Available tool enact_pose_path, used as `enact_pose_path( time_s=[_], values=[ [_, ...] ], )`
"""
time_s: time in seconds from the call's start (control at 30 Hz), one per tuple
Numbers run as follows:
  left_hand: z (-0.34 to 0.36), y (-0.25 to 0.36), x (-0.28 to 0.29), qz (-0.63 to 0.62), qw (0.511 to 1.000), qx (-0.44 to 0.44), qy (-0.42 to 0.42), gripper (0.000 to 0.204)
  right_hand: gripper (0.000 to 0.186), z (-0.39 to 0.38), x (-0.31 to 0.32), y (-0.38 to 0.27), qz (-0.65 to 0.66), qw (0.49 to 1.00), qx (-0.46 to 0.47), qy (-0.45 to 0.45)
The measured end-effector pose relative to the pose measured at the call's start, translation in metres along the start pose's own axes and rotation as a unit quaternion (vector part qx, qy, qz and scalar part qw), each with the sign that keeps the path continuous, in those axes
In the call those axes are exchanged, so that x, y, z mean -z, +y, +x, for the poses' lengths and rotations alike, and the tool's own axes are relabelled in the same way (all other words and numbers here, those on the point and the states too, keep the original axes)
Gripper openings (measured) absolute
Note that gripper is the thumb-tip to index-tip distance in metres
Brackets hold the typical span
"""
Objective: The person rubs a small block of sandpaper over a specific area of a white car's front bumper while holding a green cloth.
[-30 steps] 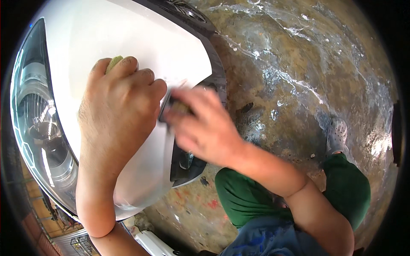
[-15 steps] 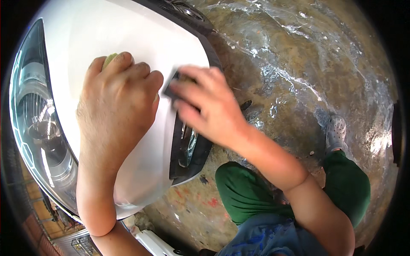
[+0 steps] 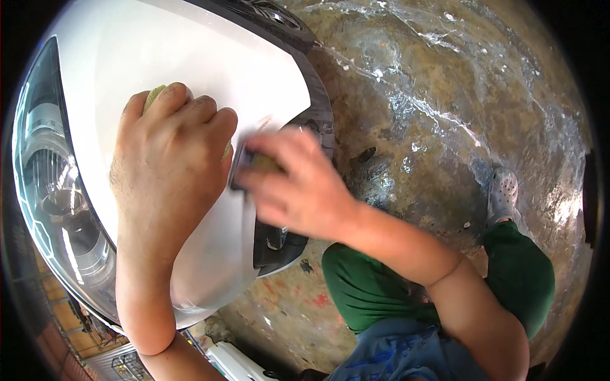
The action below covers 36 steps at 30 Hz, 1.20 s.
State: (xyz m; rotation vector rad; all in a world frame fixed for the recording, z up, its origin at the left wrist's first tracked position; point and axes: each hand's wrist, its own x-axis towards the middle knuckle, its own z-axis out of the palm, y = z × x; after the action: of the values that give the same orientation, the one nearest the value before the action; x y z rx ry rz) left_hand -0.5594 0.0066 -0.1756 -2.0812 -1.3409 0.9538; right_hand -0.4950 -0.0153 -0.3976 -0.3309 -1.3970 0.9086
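My left hand [image 3: 168, 155] is closed in a fist above the white car bumper [image 3: 190, 47]. A piece of yellow-green cloth or sponge [image 3: 154, 98] pokes out between its fingers, mostly hidden by them. My right hand [image 3: 308, 184], smeared by motion, grips a dark block [image 3: 237, 166] along its edge. That block is against the bumper near the dark lower recess, right beside my left hand. A faint reddish mark [image 3: 264, 120] shows on the white paint above the right hand.
The car's headlight [image 3: 67, 184] curves along the left. Black trim [image 3: 308, 70] borders the bumper on the right. Beyond it lies a wet, stained concrete floor [image 3: 432, 95]. My foot in a grey clog [image 3: 503, 193] stands at the right, and a white object [image 3: 238, 363] lies at the bottom.
My right hand has swept the dark block down and slightly left across the bumper, uncovering the reddish mark. My left hand has shifted only slightly, still closed on the yellow-green piece.
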Motion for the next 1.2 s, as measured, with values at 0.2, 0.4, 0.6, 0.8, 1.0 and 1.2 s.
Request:
enact_pose_path(
  time_s=[0.2,0.4,0.6,0.8,1.0,1.2],
  values=[
    [0.000,-0.001,0.003,-0.004,1.000,-0.009,0.013,0.028,0.041,-0.002,-0.012,-0.008,0.029,0.997,-0.050,0.058],
    [0.000,0.004,-0.001,-0.005,1.000,-0.008,0.017,0.029,0.038,0.002,-0.006,0.035,0.035,0.986,-0.137,0.084],
    [0.001,0.004,0.004,0.010,1.000,-0.011,0.023,0.028,0.043,0.002,0.036,0.041,0.028,0.961,-0.275,0.035],
    [-0.002,0.006,-0.002,0.006,1.000,-0.002,0.021,0.027,0.089,0.012,0.059,0.003,-0.023,0.952,-0.207,-0.226],
    [0.004,0.006,0.001,0.001,1.000,-0.010,0.024,0.030,0.093,0.011,0.056,-0.005,-0.058,0.940,-0.193,-0.275],
    [0.003,0.006,-0.002,0.006,0.999,-0.013,0.033,0.031,0.087,-0.004,0.044,-0.023,-0.126,0.954,-0.089,-0.258]
  ],
)
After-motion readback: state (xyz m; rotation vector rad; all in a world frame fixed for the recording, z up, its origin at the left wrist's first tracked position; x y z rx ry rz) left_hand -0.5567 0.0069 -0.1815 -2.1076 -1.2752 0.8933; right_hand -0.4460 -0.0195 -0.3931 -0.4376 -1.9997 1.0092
